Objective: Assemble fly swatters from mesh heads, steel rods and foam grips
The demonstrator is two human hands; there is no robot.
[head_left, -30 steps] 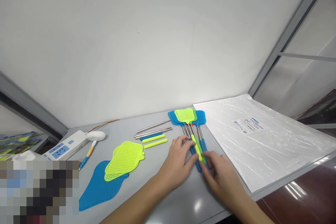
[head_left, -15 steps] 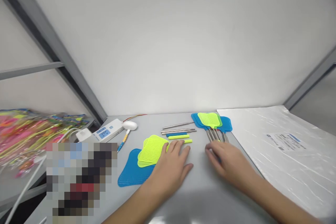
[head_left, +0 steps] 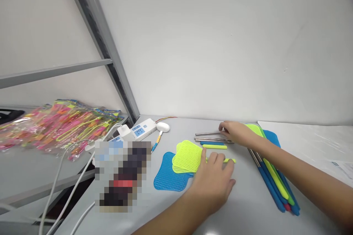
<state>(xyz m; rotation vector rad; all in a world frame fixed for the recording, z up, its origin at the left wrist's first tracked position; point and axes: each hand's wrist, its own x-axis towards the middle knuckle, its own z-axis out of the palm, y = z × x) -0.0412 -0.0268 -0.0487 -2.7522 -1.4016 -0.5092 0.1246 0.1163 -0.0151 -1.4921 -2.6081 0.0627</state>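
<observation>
My right hand (head_left: 234, 132) reaches left across the grey table (head_left: 248, 213), its fingertips closed on the right end of the upper metal rod (head_left: 208, 133). A second rod (head_left: 211, 140) lies just below, then a blue sleeve (head_left: 211, 143) and a yellow-green sleeve (head_left: 215, 147). My left hand (head_left: 215, 178) rests flat with fingers apart, touching another yellow-green sleeve (head_left: 231, 160), beside loose yellow-green swatter heads (head_left: 186, 156) stacked on a blue head (head_left: 168, 178). A bundle of assembled swatters (head_left: 273, 183) lies under my right forearm.
A white power strip (head_left: 140, 130) with plugs and cables (head_left: 68, 176) sits at the left, with a white oval object (head_left: 164, 126) next to it. Bagged colourful items (head_left: 55, 125) lie on the left shelf. A white plastic sheet (head_left: 317, 143) covers the right. A slanted metal post (head_left: 102, 44) rises at the back left.
The view has swung left. My right hand left the swatter bundle and reached to the metal rods. My left hand moved from the bundle to beside the loose heads.
</observation>
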